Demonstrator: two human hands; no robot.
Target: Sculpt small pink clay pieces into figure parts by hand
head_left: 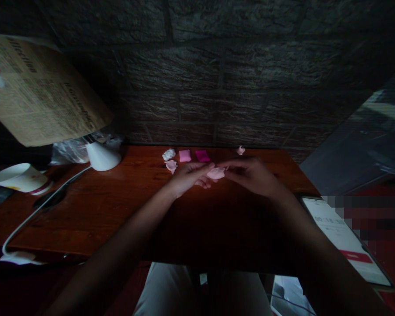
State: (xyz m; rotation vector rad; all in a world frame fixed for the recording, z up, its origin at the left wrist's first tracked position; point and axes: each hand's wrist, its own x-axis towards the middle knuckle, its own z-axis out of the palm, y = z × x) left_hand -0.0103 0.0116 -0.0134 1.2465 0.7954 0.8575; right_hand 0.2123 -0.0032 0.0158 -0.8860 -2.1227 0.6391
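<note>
A thin pale pink clay piece point(216, 173) with an uneven edge is held between my hands above the wooden table. Its left side is in the closed thumb and fingers of my left hand point(192, 175). The fingertips of my right hand point(250, 173) pinch the right edge. Just beyond my hands lie a crumpled white lump point(168, 154), a ruffled pink piece point(171, 166), a light pink square block point(184, 155) and a magenta square block point(202, 156). Farther right, a small pale pink scrap point(240, 150) sits near the wall.
A lamp with a newspaper-print shade point(49, 94) and white base point(102, 156) stands at the left, its white cord point(48, 202) crossing the table point(118, 210). Beside it is a paper cup point(21, 177). A tablet or phone point(344, 241) lies right. A dark brick wall point(197, 70) rises behind.
</note>
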